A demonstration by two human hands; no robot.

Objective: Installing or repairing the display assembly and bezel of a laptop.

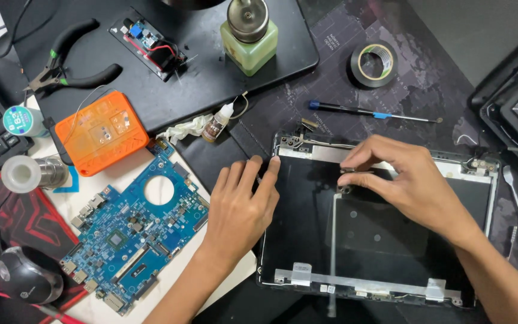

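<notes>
We are counting two hands, left (239, 207) and right (407, 183), both resting on one black laptop lid shell (307, 240). We are logging one blue circuit board (133, 234), one orange case (101, 132), one pair of pliers (70, 63), one green pump bottle (249, 36), one small dropper bottle (217, 124), one roll of black tape (374, 63), one screwdriver (370, 112), one mouse (28, 276).
</notes>
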